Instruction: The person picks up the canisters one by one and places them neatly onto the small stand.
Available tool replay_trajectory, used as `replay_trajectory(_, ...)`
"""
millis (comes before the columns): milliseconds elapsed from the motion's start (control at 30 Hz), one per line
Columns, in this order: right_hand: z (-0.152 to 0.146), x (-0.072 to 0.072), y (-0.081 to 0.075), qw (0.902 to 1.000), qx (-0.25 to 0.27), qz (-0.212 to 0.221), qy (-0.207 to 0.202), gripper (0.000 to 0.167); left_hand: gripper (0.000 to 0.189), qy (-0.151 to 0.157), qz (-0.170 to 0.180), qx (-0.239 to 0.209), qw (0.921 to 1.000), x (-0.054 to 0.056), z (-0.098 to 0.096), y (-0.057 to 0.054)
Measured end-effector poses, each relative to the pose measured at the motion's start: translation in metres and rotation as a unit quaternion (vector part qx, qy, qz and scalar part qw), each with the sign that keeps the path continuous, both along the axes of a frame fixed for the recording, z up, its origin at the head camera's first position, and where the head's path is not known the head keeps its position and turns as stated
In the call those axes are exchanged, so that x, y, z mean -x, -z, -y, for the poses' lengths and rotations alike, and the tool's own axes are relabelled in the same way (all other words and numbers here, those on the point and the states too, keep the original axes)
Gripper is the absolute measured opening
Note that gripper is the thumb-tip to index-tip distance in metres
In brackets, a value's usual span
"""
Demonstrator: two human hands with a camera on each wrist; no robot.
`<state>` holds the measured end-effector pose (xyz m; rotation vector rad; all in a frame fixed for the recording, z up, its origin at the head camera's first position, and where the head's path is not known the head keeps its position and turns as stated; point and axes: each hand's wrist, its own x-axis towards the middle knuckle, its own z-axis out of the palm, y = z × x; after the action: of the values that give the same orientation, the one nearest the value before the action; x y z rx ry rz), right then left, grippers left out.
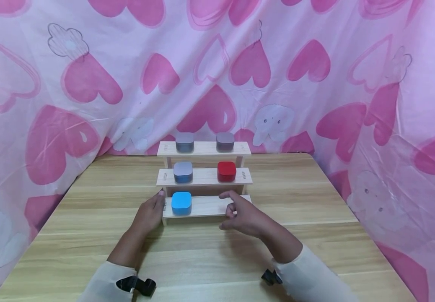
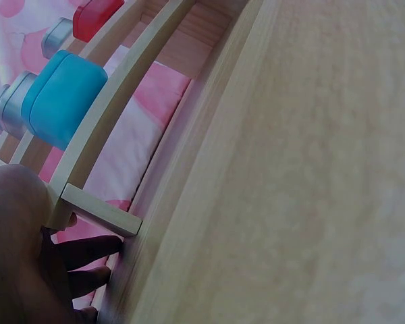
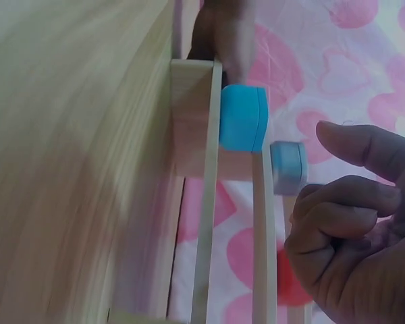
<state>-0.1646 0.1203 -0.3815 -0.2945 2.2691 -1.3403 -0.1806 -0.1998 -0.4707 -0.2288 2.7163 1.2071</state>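
A three-step wooden stand holds small rounded-square boxes. On the bottom step sits a blue box near the left end. The middle step carries a grey-blue box and a red box. My left hand grips the left end of the bottom step, thumb at its upper edge, with several fingers stretched past the end leg in the left wrist view. Over the bottom step's right part hovers my right hand, holding nothing. Its index finger is extended while the other fingers curl in.
Two grey boxes, one left and one right, stand on the top step. Under the stand lies a light wooden table. Behind and beside it hangs a pink heart-patterned cloth.
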Motion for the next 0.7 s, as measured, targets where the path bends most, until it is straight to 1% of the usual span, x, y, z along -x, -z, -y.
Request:
replay_trajectory(100, -0.013, -0.002, 0.0, 1.0, 0.0, 0.0, 0.003, 0.079, 0.093, -0.001, 0.0, -0.003, 1.0, 0.0, 0.0, 0.0)
replay_trajectory(167, -0.022, -0.003, -0.001, 1.0, -0.005, -0.007, -0.003, 0.079, 0.092, 0.0, 0.001, -0.002, 1.0, 0.0, -0.001, 0.0)
replay_trajectory(300, -0.042, -0.002, -0.001, 0.9991, -0.01, -0.026, -0.031, 0.076, 0.091, 0.0, 0.004, -0.004, 1.0, -0.001, 0.0, 0.0)
replay_trajectory(433, -0.059, 0.0, -0.001, 0.9975, 0.004, -0.043, -0.056, 0.075, 0.092, 0.003, -0.002, -0.002, 1.0, -0.001, 0.0, -0.001)
replay_trajectory(567, -0.073, 0.002, 0.001, 0.9968, 0.014, -0.054, -0.057, 0.076, 0.091, 0.003, -0.006, -0.001, 1.0, 0.0, 0.001, 0.0)
replay_trajectory(700, -0.087, 0.003, 0.002, 0.9969, 0.004, -0.06, -0.05, 0.078, 0.092, 0.001, -0.002, -0.004, 1.0, -0.001, 0.0, 0.001)
